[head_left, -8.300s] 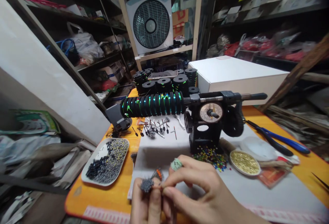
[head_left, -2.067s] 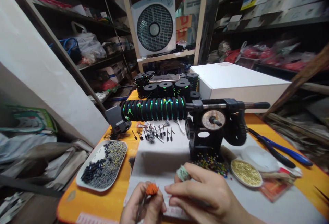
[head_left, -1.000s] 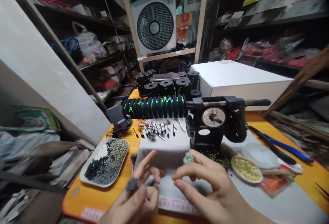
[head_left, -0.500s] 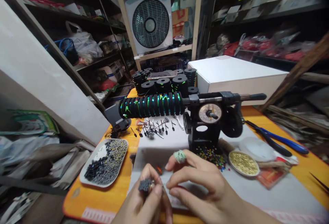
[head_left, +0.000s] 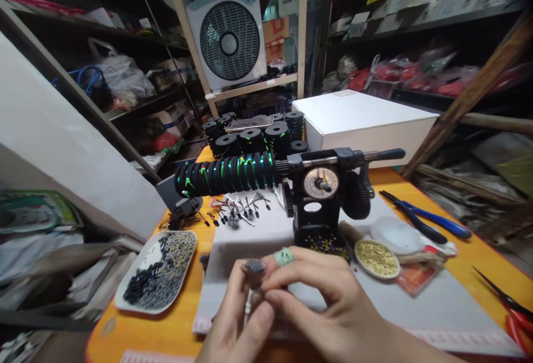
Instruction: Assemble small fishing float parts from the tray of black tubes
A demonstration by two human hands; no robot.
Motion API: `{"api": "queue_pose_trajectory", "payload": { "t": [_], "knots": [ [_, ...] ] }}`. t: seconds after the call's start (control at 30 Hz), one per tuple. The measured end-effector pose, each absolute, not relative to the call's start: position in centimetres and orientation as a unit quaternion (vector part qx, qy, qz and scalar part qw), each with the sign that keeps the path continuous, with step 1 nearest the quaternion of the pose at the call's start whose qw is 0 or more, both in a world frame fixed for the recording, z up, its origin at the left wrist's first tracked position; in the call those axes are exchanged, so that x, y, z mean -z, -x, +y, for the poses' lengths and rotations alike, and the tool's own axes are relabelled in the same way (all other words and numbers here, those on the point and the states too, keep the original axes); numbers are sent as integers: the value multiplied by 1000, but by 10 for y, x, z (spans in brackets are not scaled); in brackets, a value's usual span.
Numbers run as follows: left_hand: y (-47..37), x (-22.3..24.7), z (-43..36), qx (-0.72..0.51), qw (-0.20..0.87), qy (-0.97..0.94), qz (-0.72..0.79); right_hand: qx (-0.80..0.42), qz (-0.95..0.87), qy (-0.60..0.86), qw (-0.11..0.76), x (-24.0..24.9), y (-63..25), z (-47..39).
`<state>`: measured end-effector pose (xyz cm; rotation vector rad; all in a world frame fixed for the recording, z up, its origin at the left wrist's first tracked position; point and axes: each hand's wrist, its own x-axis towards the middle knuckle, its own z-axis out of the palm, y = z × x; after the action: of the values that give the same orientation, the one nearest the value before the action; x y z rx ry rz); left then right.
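Note:
My left hand (head_left: 239, 321) is closed round a small dark grey clustered piece (head_left: 254, 266) with a pale stem below it. Close against it, my right hand (head_left: 320, 291) has thumb and forefinger pinched together; anything between those fingertips is too small to make out. A green wrap (head_left: 283, 257) circles one right finger. Both hands are over the white sheet (head_left: 375, 307), in front of a black winding machine (head_left: 318, 202) that bears a ribbed black roll with green strands (head_left: 225, 174).
A white tray (head_left: 120, 296) of small grey and black parts lies left. On the right are a dish of golden bits (head_left: 377, 259), blue-handled pliers (head_left: 437, 218) and red-handled scissors (head_left: 516, 318). Black spools (head_left: 252, 138) and a white box (head_left: 366, 116) stand behind.
My right hand has closed in on my left, its fingertips now pinched beside the grey piece. The grey piece has risen and turned, showing a pale stem. The whole view has shifted.

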<state>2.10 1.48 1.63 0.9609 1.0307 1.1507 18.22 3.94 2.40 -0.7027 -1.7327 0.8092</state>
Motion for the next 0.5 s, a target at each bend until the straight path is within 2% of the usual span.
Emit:
{"api": "queue_pose_trajectory", "payload": {
  "t": [0.1, 0.33, 0.5],
  "knots": [
    [-24, -7, 15, -565, 608, -354, 431, -314, -730, 267, 545, -25, -182, 40],
    [-19, -6, 19, -587, 625, -315, 406, -192, -805, 212, 519, -15, -179, 38],
    [-26, -8, 15, -638, 643, -211, 367, -206, -813, 192, 510, -12, -177, 36]
  ]
}}
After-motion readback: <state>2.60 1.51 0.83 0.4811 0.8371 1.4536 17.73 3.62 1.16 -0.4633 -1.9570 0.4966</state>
